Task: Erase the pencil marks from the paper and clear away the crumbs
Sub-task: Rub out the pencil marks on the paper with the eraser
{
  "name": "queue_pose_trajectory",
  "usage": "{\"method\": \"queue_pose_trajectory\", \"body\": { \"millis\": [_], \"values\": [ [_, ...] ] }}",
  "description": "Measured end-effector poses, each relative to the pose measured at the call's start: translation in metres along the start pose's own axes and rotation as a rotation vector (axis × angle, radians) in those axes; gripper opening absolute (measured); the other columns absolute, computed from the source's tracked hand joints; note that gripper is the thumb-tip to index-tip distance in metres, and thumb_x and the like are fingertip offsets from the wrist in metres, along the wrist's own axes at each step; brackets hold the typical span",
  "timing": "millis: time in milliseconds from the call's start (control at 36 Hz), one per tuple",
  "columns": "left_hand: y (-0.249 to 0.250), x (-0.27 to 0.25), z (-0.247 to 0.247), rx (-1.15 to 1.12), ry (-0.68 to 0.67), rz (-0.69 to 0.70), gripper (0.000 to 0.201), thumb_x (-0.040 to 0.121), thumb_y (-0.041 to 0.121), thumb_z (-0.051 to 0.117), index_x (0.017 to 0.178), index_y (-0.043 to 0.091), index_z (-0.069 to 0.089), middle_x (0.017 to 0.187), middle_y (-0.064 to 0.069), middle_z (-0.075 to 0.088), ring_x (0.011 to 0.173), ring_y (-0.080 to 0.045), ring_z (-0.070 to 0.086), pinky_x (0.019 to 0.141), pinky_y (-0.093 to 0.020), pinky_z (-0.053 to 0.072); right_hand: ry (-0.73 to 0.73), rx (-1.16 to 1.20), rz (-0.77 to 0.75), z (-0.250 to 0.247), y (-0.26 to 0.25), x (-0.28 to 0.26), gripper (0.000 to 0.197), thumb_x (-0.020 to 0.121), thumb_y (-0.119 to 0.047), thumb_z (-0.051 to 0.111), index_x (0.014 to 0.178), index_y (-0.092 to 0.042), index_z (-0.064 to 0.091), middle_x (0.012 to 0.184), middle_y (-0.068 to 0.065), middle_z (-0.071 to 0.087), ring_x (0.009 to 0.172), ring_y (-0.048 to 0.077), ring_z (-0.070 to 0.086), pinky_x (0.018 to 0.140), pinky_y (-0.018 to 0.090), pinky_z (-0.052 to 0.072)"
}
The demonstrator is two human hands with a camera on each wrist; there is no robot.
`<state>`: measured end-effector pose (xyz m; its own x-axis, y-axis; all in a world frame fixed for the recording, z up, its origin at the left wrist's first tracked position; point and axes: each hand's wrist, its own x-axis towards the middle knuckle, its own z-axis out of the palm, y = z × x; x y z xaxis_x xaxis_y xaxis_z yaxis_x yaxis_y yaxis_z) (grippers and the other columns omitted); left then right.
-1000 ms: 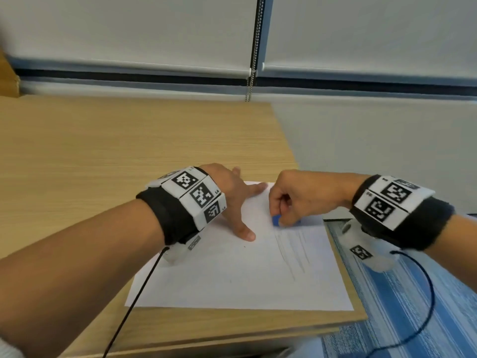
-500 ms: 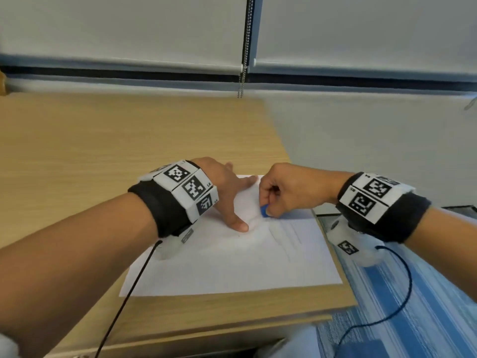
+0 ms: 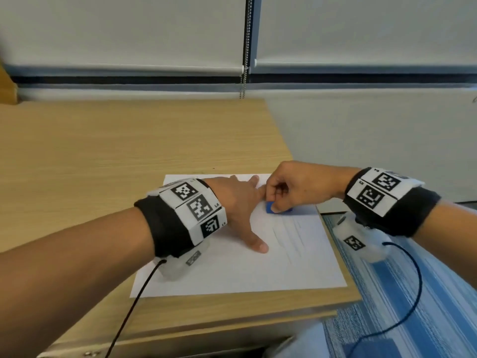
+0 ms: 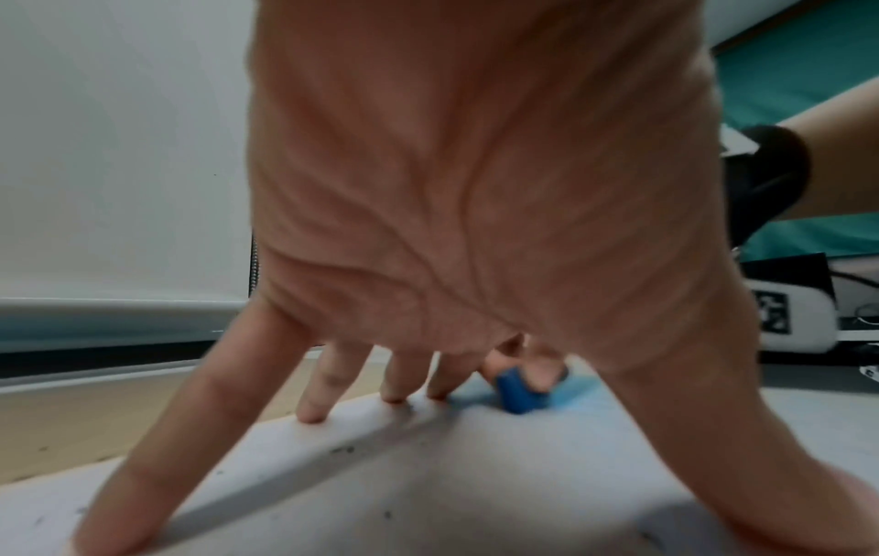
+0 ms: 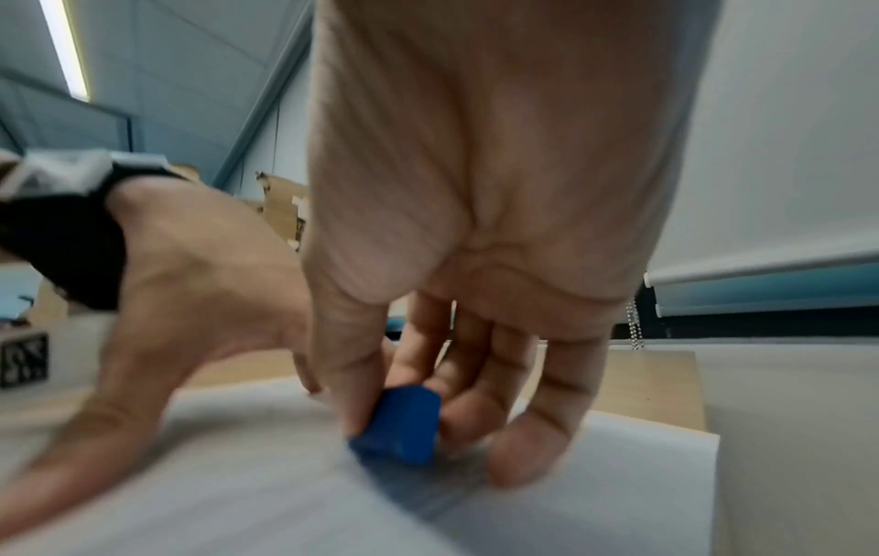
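A white sheet of paper (image 3: 232,270) lies at the near right corner of the wooden desk (image 3: 103,156). Faint pencil strokes (image 3: 291,233) run down its right half. My left hand (image 3: 240,202) is spread flat on the sheet, with straight fingers (image 4: 309,410) pressing it down. My right hand (image 3: 291,189) pinches a small blue eraser (image 3: 271,209) between thumb and fingers, its tip on the paper near the sheet's far right part. The eraser (image 5: 399,425) looks blurred in the right wrist view. Small dark crumbs (image 4: 342,449) dot the paper (image 4: 428,489) near my left hand.
The desk's right edge (image 3: 333,241) runs just beside the paper, with blue striped carpet (image 3: 413,306) below it. A bead chain (image 3: 245,47) hangs from white roller blinds at the back. Black cables (image 3: 129,306) trail from both wrist bands.
The right hand has kept rubbing the eraser in short strokes at the top of the pencil strokes. The left hand stays pressed on the sheet. The head view shifted slightly.
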<state>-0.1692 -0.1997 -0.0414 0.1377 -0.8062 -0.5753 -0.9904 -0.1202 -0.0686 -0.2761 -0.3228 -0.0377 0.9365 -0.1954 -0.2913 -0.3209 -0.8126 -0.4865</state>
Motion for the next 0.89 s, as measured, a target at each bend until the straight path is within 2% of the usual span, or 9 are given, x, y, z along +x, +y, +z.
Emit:
{"method": "queue_pose_trajectory", "body": {
  "millis": [83,139,222,306,472,639,722,806,889],
  "values": [
    [-0.003,0.000,0.002,-0.019,0.020,-0.032,0.133,0.062,0.082,0.063,0.153,0.023,-0.014,0.163,0.008,-0.009,0.149,-0.028,0.010,0.112,-0.044,0.029,0.166,-0.076,0.006,-0.001,0.005,0.010,0.005,0.079,-0.011,0.072,0.080,-0.007,0.069,0.069,0.000,0.067,0.050,-0.004,0.053,0.053,0.008,0.041],
    [-0.005,0.000,0.003,-0.012,0.034,-0.048,0.135,0.060,0.085,0.061,0.153,0.023,-0.015,0.162,0.010,-0.011,0.149,-0.026,0.009,0.113,-0.045,0.031,0.173,-0.084,0.006,0.001,0.006,0.011,0.006,0.078,-0.009,0.072,0.081,-0.006,0.069,0.072,0.003,0.069,0.051,-0.003,0.053,0.053,0.008,0.041],
    [-0.007,0.003,0.004,-0.016,-0.007,-0.076,0.139,0.057,0.089,0.058,0.151,0.025,-0.023,0.158,0.014,-0.025,0.150,-0.024,-0.006,0.114,-0.051,0.021,0.029,-0.063,-0.015,0.005,0.000,0.000,0.008,0.077,-0.010,0.074,0.083,-0.008,0.070,0.066,-0.004,0.065,0.051,-0.002,0.052,0.054,0.011,0.042],
    [-0.009,0.008,0.004,0.012,-0.028,-0.093,0.142,0.052,0.094,0.053,0.149,0.026,-0.027,0.155,0.017,-0.030,0.149,-0.023,-0.010,0.112,-0.062,0.020,-0.100,-0.043,-0.032,0.003,-0.006,-0.005,0.010,0.077,-0.013,0.077,0.084,-0.010,0.071,0.061,-0.013,0.059,0.052,-0.002,0.052,0.054,0.010,0.042],
    [-0.008,0.010,0.001,0.050,-0.021,-0.102,0.142,0.052,0.094,0.053,0.151,0.026,-0.023,0.157,0.017,-0.024,0.150,-0.024,-0.004,0.107,-0.071,0.008,0.130,-0.037,0.052,-0.011,0.014,0.013,0.007,0.077,-0.009,0.074,0.082,-0.006,0.070,0.068,0.000,0.069,0.052,-0.001,0.056,0.057,0.015,0.045],
    [-0.008,0.011,0.000,0.028,-0.038,-0.083,0.136,0.053,0.092,0.056,0.147,0.039,-0.026,0.157,0.014,-0.026,0.149,-0.029,-0.006,0.103,-0.076,0.002,-0.105,-0.004,-0.012,-0.001,0.002,-0.002,0.009,0.077,-0.014,0.077,0.082,-0.011,0.072,0.059,-0.011,0.063,0.052,-0.002,0.053,0.056,0.012,0.044],
    [-0.006,0.009,-0.002,0.031,-0.050,-0.094,0.135,0.054,0.091,0.056,0.147,0.039,-0.028,0.157,0.015,-0.027,0.149,-0.028,-0.006,0.105,-0.075,0.001,-0.005,-0.048,-0.003,-0.011,0.008,0.008,0.011,0.077,-0.016,0.077,0.084,-0.009,0.073,0.067,-0.006,0.068,0.054,-0.003,0.055,0.058,0.012,0.046],
    [-0.007,0.008,-0.002,0.036,-0.044,-0.102,0.135,0.056,0.091,0.055,0.148,0.034,-0.026,0.156,0.016,-0.027,0.149,-0.026,-0.007,0.105,-0.074,0.000,0.157,-0.083,0.063,-0.016,0.017,0.018,0.011,0.078,-0.014,0.075,0.083,-0.005,0.071,0.066,-0.006,0.065,0.052,-0.004,0.054,0.054,0.010,0.044],
    [-0.007,0.007,0.000,0.036,-0.026,-0.101,0.137,0.056,0.091,0.055,0.150,0.030,-0.024,0.157,0.015,-0.026,0.150,-0.026,-0.006,0.105,-0.074,0.001,0.121,-0.079,0.053,-0.007,0.014,0.014,0.010,0.078,-0.012,0.073,0.080,-0.004,0.069,0.065,0.000,0.066,0.051,0.000,0.052,0.053,0.013,0.043]
  ]
}}
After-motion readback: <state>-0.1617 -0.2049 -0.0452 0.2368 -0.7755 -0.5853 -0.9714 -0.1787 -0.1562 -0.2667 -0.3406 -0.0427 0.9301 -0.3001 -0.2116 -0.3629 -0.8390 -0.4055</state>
